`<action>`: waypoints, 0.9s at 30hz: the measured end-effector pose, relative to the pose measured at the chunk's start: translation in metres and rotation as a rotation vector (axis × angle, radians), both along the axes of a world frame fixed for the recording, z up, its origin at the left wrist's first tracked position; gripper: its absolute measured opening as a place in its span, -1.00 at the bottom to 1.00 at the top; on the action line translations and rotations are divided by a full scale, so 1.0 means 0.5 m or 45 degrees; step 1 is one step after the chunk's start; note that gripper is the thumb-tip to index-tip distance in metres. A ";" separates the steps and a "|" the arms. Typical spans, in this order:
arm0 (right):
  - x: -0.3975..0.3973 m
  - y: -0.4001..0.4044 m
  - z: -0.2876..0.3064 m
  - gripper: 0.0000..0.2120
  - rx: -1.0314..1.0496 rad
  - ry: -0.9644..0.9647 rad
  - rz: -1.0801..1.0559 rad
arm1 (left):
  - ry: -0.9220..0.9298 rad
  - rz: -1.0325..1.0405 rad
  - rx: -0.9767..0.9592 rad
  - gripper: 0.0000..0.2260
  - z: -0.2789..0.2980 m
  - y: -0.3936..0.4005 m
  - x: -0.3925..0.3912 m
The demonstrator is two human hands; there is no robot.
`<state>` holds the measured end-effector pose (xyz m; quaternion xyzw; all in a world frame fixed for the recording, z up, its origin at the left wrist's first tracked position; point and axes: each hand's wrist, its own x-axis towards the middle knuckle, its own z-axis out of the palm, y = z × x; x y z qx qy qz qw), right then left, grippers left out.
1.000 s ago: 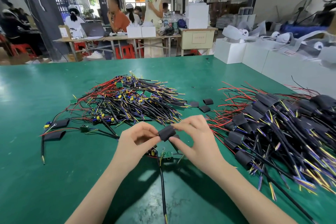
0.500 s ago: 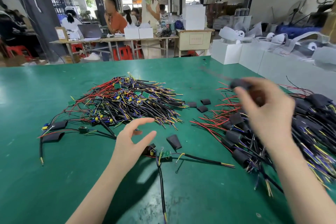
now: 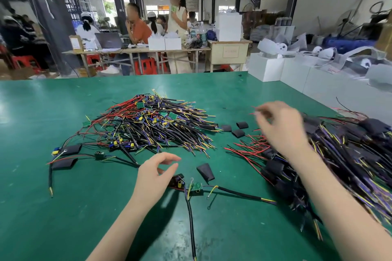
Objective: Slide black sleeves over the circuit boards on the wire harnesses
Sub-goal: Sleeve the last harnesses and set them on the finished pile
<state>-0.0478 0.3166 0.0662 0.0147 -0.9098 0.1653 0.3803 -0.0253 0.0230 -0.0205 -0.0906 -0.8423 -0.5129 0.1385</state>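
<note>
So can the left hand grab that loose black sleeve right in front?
Probably yes. The left hand hovers open just beside the loose black sleeve, with only bare green table between them and nothing lying on top.

Green table [image 3: 63, 218] with two wire harness piles [image 3: 152, 125] [image 3: 343, 154] and loose black sleeves [image 3: 205, 171] between.

Matt black sleeves [image 3: 205, 172] are lying on a smooth, faintly glossy green mat [image 3: 42, 207] beside plastic-coated wires [image 3: 157, 125].
</note>
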 end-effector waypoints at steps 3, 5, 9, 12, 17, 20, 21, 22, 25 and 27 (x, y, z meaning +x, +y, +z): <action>-0.082 -0.060 -0.037 -0.82 0.207 -0.536 0.028 | 0.008 0.027 -0.025 -0.80 -0.004 -0.007 -0.004; -0.128 -0.072 -0.067 -0.77 0.366 -0.724 -0.057 | 0.009 0.038 -0.047 -0.79 -0.007 -0.012 -0.006; -0.173 -0.056 -0.123 -0.66 0.394 -0.937 -0.155 | 0.002 0.060 -0.091 -0.79 -0.015 -0.017 -0.010; -0.182 -0.057 -0.157 -0.72 0.503 -0.930 -0.171 | -0.005 0.071 -0.104 -0.80 -0.021 -0.018 -0.016; -0.185 -0.073 -0.159 -0.78 0.753 -0.753 -0.146 | 0.005 0.113 -0.112 -0.82 -0.027 -0.018 -0.024; -0.184 -0.076 -0.150 -0.77 0.821 -0.706 -0.041 | 0.012 0.115 -0.125 -0.83 -0.029 -0.017 -0.025; -0.184 -0.078 -0.147 -0.78 0.808 -0.709 -0.011 | 0.017 0.119 -0.126 -0.83 -0.028 -0.017 -0.025; -0.184 -0.080 -0.143 -0.79 0.784 -0.715 0.016 | 0.021 0.125 -0.124 -0.82 -0.028 -0.018 -0.026; -0.182 -0.089 -0.133 -0.74 0.634 -0.744 0.072 | 0.027 0.131 -0.117 -0.82 -0.027 -0.021 -0.027; -0.175 -0.096 -0.126 -0.73 0.561 -0.711 0.059 | 0.035 0.132 -0.119 -0.82 -0.028 -0.022 -0.026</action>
